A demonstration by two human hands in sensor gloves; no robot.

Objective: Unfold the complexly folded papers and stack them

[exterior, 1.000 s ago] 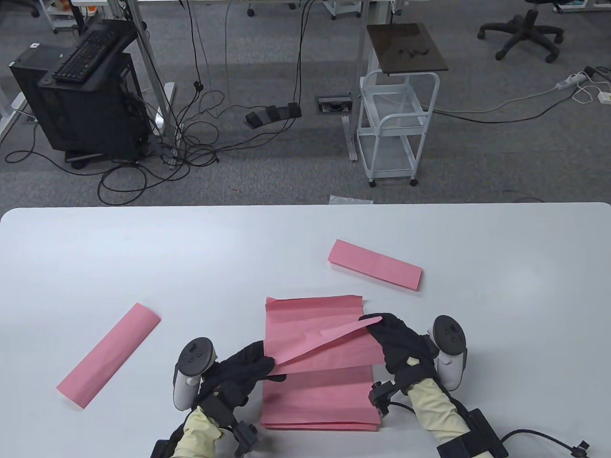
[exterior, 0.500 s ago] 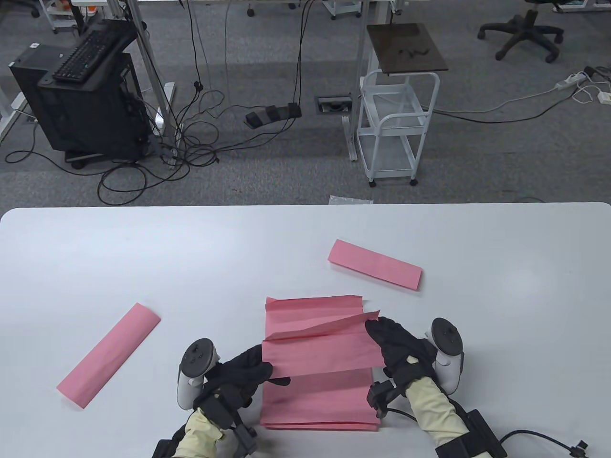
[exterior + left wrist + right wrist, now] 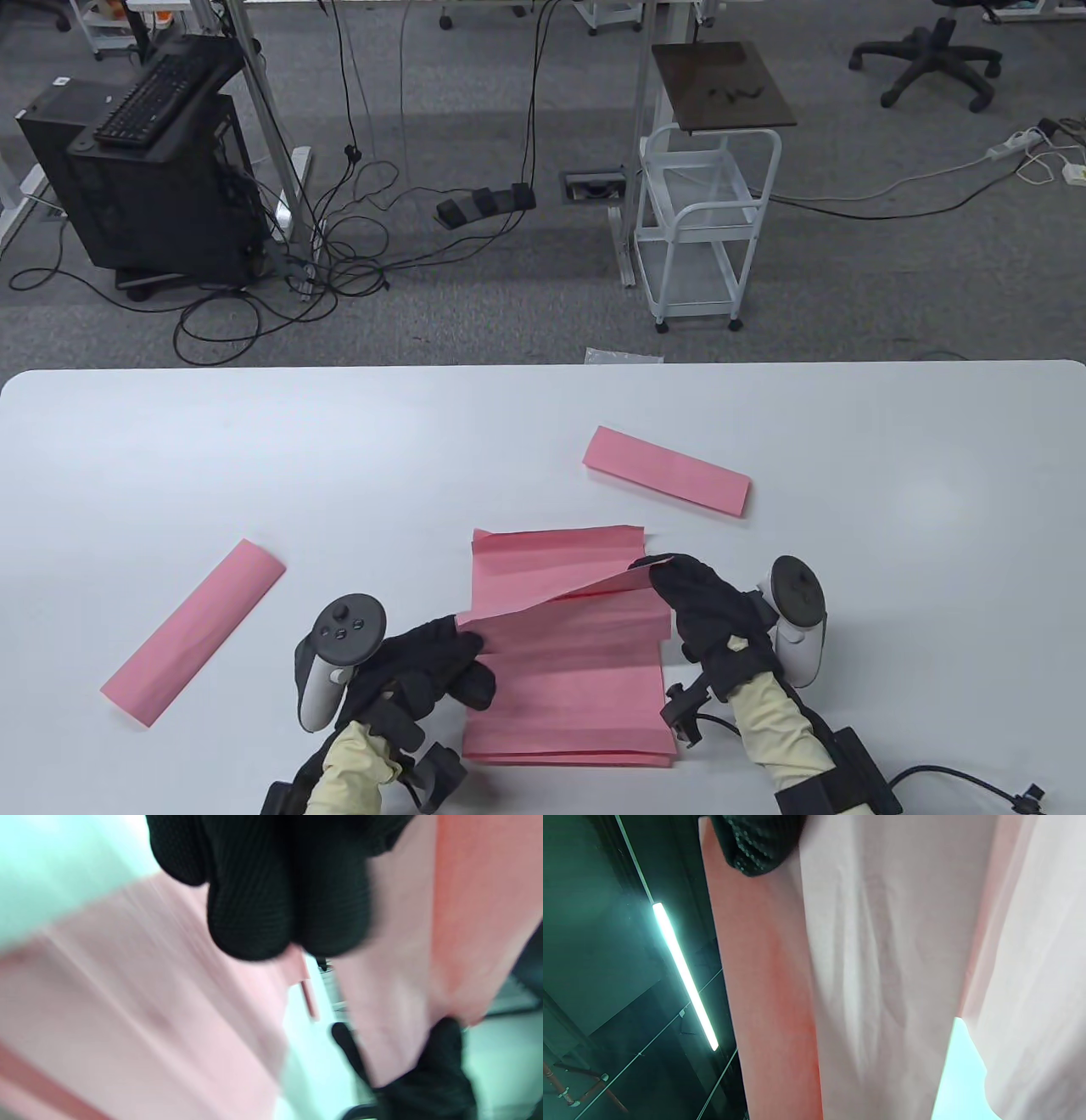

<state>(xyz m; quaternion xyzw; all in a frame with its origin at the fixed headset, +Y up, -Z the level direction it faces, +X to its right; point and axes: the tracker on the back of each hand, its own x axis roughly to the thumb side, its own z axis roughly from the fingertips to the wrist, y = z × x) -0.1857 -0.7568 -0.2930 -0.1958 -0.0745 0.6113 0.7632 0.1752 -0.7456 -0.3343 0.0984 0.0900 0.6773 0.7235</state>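
Note:
A pink paper (image 3: 564, 632), partly unfolded, is held over a flat stack of pink sheets (image 3: 564, 722) at the table's near middle. My left hand (image 3: 454, 649) pinches the paper's left edge. My right hand (image 3: 670, 581) grips its right edge, which sits higher. The left wrist view shows my gloved fingers (image 3: 263, 899) on the blurred pink paper (image 3: 403, 955). The right wrist view shows a fingertip (image 3: 755, 844) on the creased paper (image 3: 882, 963). Two folded pink strips lie apart: one to the left (image 3: 193, 630), one beyond the stack (image 3: 666, 469).
The white table (image 3: 254, 441) runs across the whole view. Beyond its far edge are a white cart (image 3: 704, 229), a black computer stand (image 3: 144, 170) and floor cables.
The held paper has opened further and dropped toward the stack. My left hand moved down and turned outward; my right hand stayed near the paper's right edge.

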